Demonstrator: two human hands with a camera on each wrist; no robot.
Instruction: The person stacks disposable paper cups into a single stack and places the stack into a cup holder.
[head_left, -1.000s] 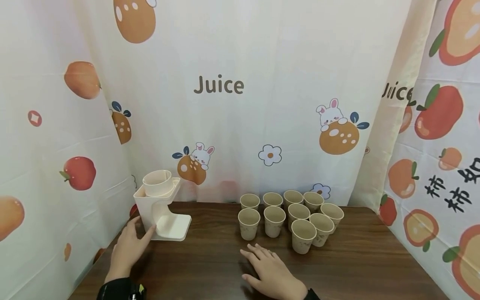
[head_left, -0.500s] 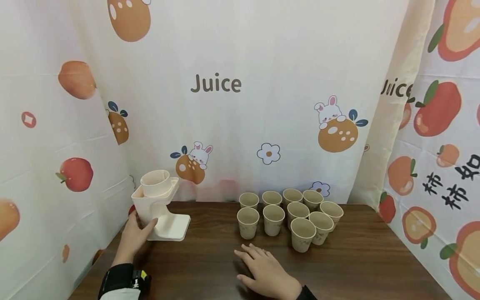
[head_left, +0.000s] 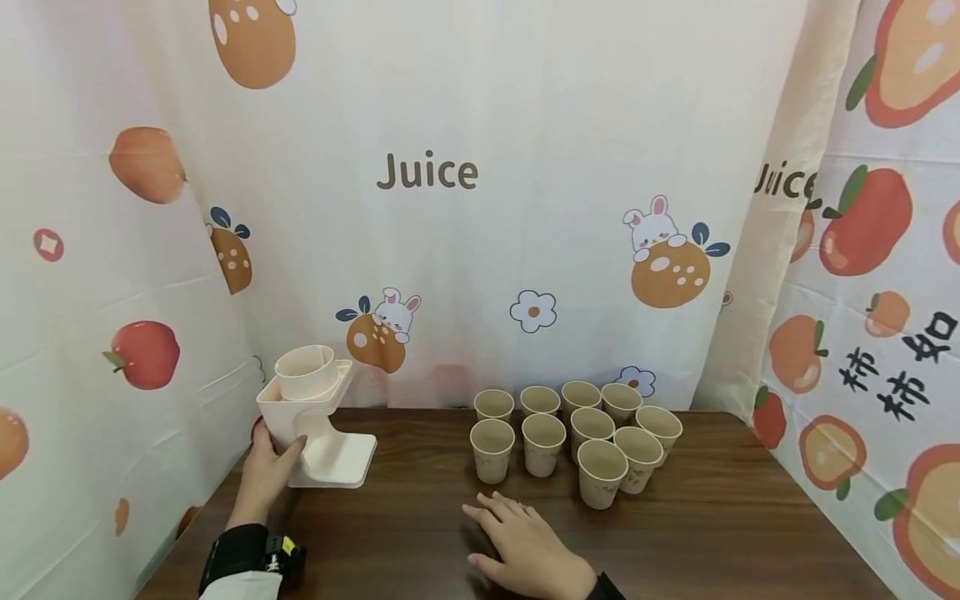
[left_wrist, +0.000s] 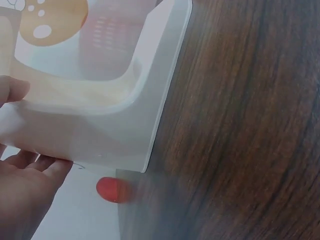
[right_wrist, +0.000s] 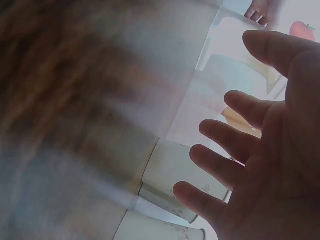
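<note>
My left hand [head_left: 264, 477] grips the upright back of a white plastic C-shaped stand [head_left: 341, 458] at the table's left. In the left wrist view, the thumb lies on one side of the stand [left_wrist: 115, 130] and the fingers on the other. A round white ring-like piece [head_left: 306, 372] sits in the stand's upper tray. My right hand [head_left: 525, 546] is held palm down with fingers spread, just in front of the paper cups [head_left: 491, 450]; whether it touches the table cannot be told. The right wrist view shows this hand [right_wrist: 265, 145] holding nothing.
Several beige paper cups [head_left: 600, 473] stand upright, mouths up, grouped on the right half of the brown wooden table [head_left: 390, 533]. Fruit-printed curtains [head_left: 480, 250] close off the back and both sides.
My left hand has slid forward and closed around the stand's upright. The right hand has barely moved, the cups stay in place, and the head view has shifted slightly.
</note>
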